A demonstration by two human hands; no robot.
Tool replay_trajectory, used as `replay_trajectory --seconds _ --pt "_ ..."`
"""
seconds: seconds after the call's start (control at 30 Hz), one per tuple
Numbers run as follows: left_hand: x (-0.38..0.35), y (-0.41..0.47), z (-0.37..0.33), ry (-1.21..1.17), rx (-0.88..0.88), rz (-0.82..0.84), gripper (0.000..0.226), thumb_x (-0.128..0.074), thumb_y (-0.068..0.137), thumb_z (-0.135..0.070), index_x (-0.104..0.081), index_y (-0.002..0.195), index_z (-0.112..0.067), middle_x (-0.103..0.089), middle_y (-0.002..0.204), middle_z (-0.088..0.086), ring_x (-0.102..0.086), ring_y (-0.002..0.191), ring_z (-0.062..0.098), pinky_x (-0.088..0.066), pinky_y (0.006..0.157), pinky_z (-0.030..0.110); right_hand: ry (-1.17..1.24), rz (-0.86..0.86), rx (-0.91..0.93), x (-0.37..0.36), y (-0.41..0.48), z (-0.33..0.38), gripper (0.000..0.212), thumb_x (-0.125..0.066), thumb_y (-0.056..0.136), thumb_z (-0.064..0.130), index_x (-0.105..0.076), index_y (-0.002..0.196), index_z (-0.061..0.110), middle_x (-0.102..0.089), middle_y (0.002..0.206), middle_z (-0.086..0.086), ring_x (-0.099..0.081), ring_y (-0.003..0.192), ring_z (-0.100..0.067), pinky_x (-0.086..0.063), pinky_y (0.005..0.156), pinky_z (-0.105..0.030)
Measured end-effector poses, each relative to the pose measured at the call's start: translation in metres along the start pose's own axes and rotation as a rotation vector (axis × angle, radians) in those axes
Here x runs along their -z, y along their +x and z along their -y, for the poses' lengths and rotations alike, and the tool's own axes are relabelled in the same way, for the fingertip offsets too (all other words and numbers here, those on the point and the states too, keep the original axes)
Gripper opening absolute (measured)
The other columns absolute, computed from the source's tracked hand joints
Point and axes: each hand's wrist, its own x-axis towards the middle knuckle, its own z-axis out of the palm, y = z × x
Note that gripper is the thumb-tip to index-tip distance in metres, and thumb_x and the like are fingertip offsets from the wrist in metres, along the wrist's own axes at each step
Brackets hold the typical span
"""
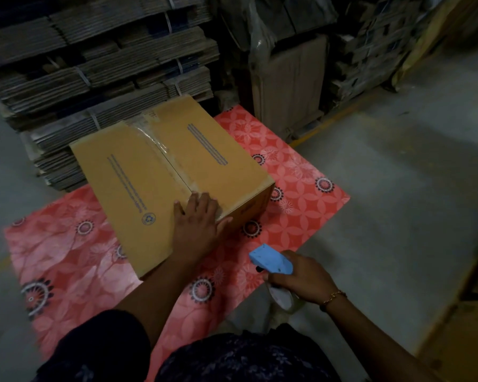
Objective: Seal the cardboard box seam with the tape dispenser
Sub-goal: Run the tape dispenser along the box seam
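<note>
1. Pale blue plastic marks the nearest thing: the light-blue tape dispenser [271,261], held in the air near the box's near corner, over the edge of the red flower-patterned mat [75,260]. The right hand [301,277] is wrapped closed around its handle, a thin gold bracelet [333,296] at the wrist.
2. The dispenser looks light and rigid, so a full fist on the handle seems the right hold. Its cutting edge is likely sharp and best kept off the fingers.
3. Next out, the left hand [196,219] lies flat, fingers spread, on the near end of the brown cardboard box [160,172]. It presses down and grips nothing.
4. The box sits on the mat, turned at an angle. Its top seam [174,166] runs from under the left hand toward the box's far edge, with shiny clear tape [144,135] already lying along it.
5. Corrugated board of this kind is stiff yet dents under a hard push, so steadying it with a flat palm beside the seam suits it. Whether the box is full, I cannot tell.
6. Beyond the box's far edge stand strapped stacks of flattened cardboard [100,59].
</note>
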Motion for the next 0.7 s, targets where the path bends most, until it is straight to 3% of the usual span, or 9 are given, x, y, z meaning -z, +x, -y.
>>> replay_trajectory --seconds 0.13,0.4,0.5,0.57,0.63,0.7 --pt "-0.005 -0.002 -0.001 0.032 -0.003 0.009 0.062 -0.044 0.097 -0.063 -0.054 0.129 -0.01 -0.057 0.141 0.017 -0.048 0.136 0.04 -0.034 0.105 0.067 0.003 0.01 -0.002 0.008 0.003 -0.009 0.064 -0.06 0.057 0.078 -0.067 0.101 0.032 -0.073 0.094 0.011 -0.068 0.083 -0.006 -0.054 0.075 -0.033" --pt "0.0 -0.001 0.001 0.033 -0.021 0.082 0.061 -0.057 0.089 -0.055 -0.051 0.13 -0.01 -0.053 0.144 0.019 -0.046 0.137 0.041 -0.036 0.103 0.07 -0.069 0.047 0.073 0.027 0.018 -0.015 0.044 -0.073 0.073 0.065 -0.065 0.098 0.03 -0.072 0.092 0.008 -0.066 0.079 -0.007 -0.05 0.07 -0.032" --pt "0.002 -0.002 0.005 0.013 -0.027 0.12 0.077 -0.069 0.078 -0.061 -0.049 0.135 -0.012 -0.051 0.149 0.017 -0.044 0.14 0.038 -0.037 0.104 0.068 -0.069 0.051 0.13 0.035 0.025 -0.014 0.044 -0.072 0.072 0.066 -0.065 0.099 0.031 -0.072 0.091 0.007 -0.067 0.079 -0.008 -0.051 0.069 -0.034" --pt "0.002 -0.008 0.013 -0.036 -0.033 0.107 0.082 -0.055 0.085 -0.072 -0.047 0.145 -0.016 -0.045 0.158 0.013 -0.039 0.147 0.033 -0.034 0.112 0.064 -0.049 0.063 0.169 0.04 0.028 -0.012 0.044 -0.073 0.073 0.064 -0.066 0.101 0.031 -0.073 0.093 0.007 -0.068 0.081 -0.007 -0.052 0.071 -0.034" --pt "0.0 -0.014 0.021 -0.026 -0.044 0.087 0.075 -0.033 0.096 -0.07 -0.037 0.155 -0.024 -0.035 0.165 0.006 -0.028 0.153 0.027 -0.028 0.118 0.058 -0.023 0.079 0.196 0.046 0.031 -0.012 0.043 -0.074 0.073 0.063 -0.067 0.104 0.034 -0.074 0.096 0.009 -0.068 0.083 -0.005 -0.052 0.071 -0.031" --pt "0.0 -0.018 0.022 0.017 -0.048 0.088 0.07 -0.028 0.1 -0.065 -0.031 0.158 -0.026 -0.031 0.167 0.004 -0.025 0.154 0.026 -0.027 0.119 0.056 -0.011 0.094 0.219 0.051 0.034 -0.012 0.053 -0.07 0.067 0.07 -0.066 0.107 0.035 -0.074 0.096 0.01 -0.069 0.083 -0.006 -0.055 0.073 -0.035"
